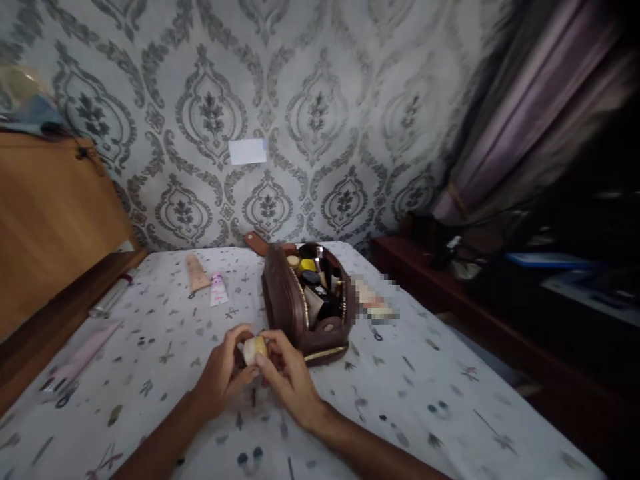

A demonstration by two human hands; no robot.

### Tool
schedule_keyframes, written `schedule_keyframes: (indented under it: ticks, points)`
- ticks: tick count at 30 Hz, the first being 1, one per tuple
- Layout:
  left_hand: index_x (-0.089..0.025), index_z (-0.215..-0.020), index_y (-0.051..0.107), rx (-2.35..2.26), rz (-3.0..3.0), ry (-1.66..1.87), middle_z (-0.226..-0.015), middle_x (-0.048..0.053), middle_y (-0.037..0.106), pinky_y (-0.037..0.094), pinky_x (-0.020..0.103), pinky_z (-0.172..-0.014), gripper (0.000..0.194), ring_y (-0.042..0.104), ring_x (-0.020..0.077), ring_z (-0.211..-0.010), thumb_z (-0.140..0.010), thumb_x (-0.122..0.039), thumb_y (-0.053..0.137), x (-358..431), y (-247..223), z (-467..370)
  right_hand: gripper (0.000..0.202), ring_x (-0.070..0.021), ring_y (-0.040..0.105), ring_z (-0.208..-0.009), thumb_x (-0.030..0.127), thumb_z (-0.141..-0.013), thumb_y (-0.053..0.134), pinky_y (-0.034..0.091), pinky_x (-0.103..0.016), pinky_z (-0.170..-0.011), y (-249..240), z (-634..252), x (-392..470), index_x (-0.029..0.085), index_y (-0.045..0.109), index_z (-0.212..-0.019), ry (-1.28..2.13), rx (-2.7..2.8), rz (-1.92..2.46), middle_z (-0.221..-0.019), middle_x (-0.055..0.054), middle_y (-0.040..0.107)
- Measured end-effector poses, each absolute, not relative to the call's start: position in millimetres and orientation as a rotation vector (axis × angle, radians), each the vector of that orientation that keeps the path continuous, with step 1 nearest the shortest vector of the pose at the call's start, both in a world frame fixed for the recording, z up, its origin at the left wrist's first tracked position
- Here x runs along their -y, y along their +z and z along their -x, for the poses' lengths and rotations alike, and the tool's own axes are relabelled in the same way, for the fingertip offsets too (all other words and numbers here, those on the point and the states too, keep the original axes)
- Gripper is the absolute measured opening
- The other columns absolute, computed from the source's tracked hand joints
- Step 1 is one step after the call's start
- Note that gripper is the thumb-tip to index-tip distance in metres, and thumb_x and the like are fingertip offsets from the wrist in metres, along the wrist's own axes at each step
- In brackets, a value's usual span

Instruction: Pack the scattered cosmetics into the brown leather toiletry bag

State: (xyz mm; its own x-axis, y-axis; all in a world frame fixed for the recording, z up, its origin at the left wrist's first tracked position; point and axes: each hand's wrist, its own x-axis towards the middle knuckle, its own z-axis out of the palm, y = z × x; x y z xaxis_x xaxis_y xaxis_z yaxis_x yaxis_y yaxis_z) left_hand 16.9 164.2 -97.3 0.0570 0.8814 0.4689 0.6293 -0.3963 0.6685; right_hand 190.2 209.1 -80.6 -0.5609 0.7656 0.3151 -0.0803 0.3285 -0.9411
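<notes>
Between both hands is a small round cosmetic jar (255, 350), pale at one end and yellow at the other. My left hand (225, 373) has its fingers closed round the pale end. The fingers of my right hand (287, 373) pinch the yellow end, which looks like the lid. Just beyond my hands stands a brown makeup bag (285, 307) with its gold zipper undone. Inside it are a yellow-topped item (307, 267), a brush, and several dark and pale cosmetics, partly hidden by the bag's walls.
At the left lie a peach tube (197, 273), a small white and pink tube (218, 289), a pink pouch (85, 353) and a clear case (113, 297). A blurred-out item (375, 300) lies right of the bag. A patterned wall (320, 120) rises behind.
</notes>
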Motion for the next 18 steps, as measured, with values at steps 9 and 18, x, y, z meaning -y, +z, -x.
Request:
schedule_keyframes:
  ticks: [9, 18]
  points:
    - [-0.021, -0.128, 0.048, -1.645, -2.249, 1.295, -0.111, 0.010, 0.069, 0.056, 0.035, -0.084, 0.037, 0.069, 0.0245, -0.097, -0.093, -0.034, 0.048, -163, -118, -20, 0.034, -0.0112, 0.055, -0.065, 0.052, -0.094, 0.049, 0.044, -0.022, -0.058, -78, -193, -209, 0.019, 0.052, -0.102, 1.314, 1.770, 0.593, -0.078, 0.000, 0.060]
    - [-0.023, -0.124, 0.051, -1.610, -2.191, 1.246, -0.099, 0.005, 0.074, 0.057, 0.028, -0.071, 0.033, 0.072, 0.0212, -0.080, -0.093, -0.036, 0.049, -167, -106, -15, 0.037, -0.0134, 0.055, -0.075, 0.045, -0.094, 0.050, 0.045, -0.025, -0.067, -79, -196, -209, 0.017, 0.053, -0.119, 1.208, 1.839, 0.578, -0.089, -0.003, 0.061]
